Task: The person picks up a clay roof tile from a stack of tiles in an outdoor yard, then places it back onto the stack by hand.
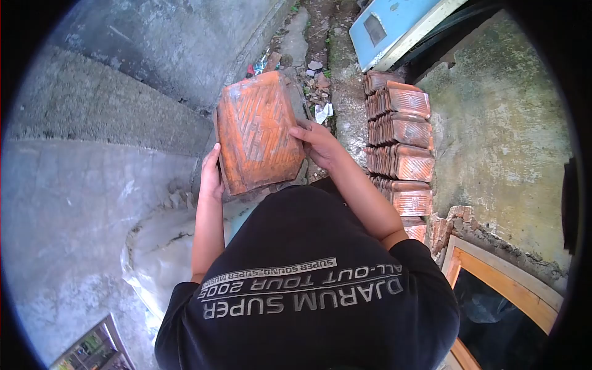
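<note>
An orange clay roof tile (259, 129) with a ridged pattern and dark, worn edges is held up in front of my body. My left hand (211, 174) grips its left edge, with the thumb along the side and the other fingers hidden. On the right edge, my right hand (316, 143) has its thumb on the tile's face and its fingers behind. Further tile edges show behind the top right of the front tile; how many there are cannot be made out.
Stacked roof tiles (412, 163) stand in a row along the mossy wall (493, 135) at right. A light blue panel (394, 28) leans at the top. Rubble (316, 77) lies ahead. Grey walls rise at left, and a wooden frame (505, 280) is at lower right.
</note>
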`<state>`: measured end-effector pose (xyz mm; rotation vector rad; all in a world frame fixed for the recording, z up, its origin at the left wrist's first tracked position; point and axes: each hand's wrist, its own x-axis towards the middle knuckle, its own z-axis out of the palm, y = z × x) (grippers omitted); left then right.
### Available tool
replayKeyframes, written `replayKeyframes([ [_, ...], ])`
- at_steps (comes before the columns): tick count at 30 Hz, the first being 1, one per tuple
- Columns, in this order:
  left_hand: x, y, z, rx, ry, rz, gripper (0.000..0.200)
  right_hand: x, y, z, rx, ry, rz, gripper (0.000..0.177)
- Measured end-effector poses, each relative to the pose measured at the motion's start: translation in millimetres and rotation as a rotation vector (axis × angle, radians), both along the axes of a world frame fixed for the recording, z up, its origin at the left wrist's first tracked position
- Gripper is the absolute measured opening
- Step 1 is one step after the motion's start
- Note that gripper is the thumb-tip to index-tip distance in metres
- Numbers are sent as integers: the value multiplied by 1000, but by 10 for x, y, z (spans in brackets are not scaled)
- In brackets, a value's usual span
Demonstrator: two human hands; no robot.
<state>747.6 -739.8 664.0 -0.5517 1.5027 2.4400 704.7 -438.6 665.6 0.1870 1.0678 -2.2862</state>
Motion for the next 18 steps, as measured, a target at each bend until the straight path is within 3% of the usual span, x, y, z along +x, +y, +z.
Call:
replayKeyframes([
  [2,-225,-103,47,14,0,-9,47,-146,-96,46,-176,121,26,83],
  [5,-532,-179,27,32,-11,-18,43,-351,-200,95,-184,105,-10,91],
  [18,-2539,-54,-498,-86,-28,-218,42,-1777,-73,-413,-260,89,-203,96],
])
